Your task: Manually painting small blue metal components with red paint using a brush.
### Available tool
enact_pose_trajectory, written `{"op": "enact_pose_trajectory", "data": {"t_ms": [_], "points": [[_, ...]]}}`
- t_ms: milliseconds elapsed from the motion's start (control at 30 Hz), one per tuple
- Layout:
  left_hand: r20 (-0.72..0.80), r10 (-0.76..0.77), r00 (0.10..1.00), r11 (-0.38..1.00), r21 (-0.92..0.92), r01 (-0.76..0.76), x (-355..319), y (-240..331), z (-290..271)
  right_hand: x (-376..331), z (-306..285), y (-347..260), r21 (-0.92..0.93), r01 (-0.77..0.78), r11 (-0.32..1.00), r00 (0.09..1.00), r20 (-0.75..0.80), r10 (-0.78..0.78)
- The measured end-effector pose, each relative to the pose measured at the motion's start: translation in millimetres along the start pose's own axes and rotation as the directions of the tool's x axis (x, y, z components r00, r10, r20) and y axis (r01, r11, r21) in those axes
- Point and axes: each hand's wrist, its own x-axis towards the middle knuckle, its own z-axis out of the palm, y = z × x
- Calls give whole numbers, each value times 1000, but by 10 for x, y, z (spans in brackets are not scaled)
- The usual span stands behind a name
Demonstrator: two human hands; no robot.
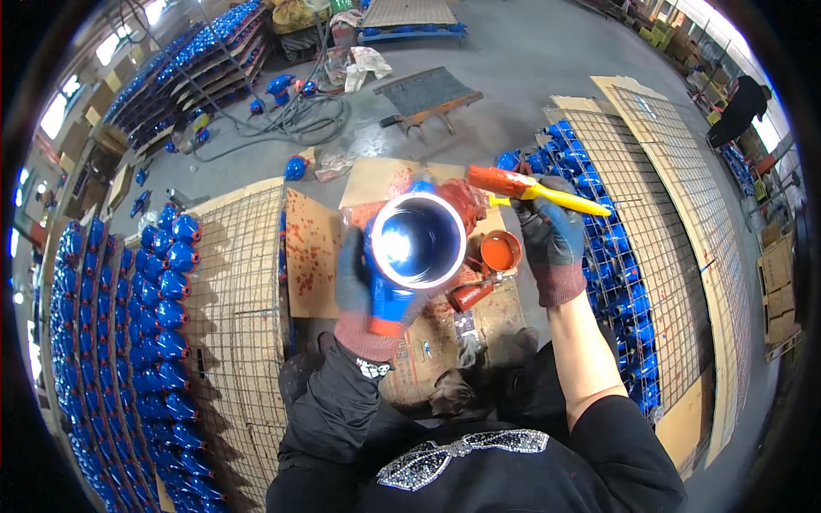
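My left hand, in a dark glove, grips a glossy blue housing at its left side. The housing's wide round mouth is turned up toward me, showing a pale rim and a dark, shiny inside; its lower end is red. To the right, my gloved right hand is closed around a paintbrush with a yellow handle. Red paint coats the brush head, which points left and is apart from the housing. Below it stands a small cup of red paint, and a red-coated cylinder lies nearby.
Paint-splattered cardboard lies around the work spot. Wire racks flank me, the left rack and right rack, beside rows of blue housings. Ahead are a low dark stand and a coiled hose. Another person is at far right.
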Motion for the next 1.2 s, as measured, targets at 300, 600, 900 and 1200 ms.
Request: {"op": "enact_pose_trajectory", "data": {"t_ms": [300,600,900,1200], "points": [[-123,229,965,650,758,-58,183,-176,-390,-119,90,-348,-506,45,861,999,15,-43],[130,400,907,-173,983,-64,198,-282,-357,-148,110,-354,-553,94,828,996,50,-79],[311,187,932,-802,596,-38,141,-398,-252,-213,116,-231,-763,306,569,935,354,-29],[181,305,935,-596,802,39,161,-289,-301,-281,101,-283,-739,304,601,931,364,-22]]}}
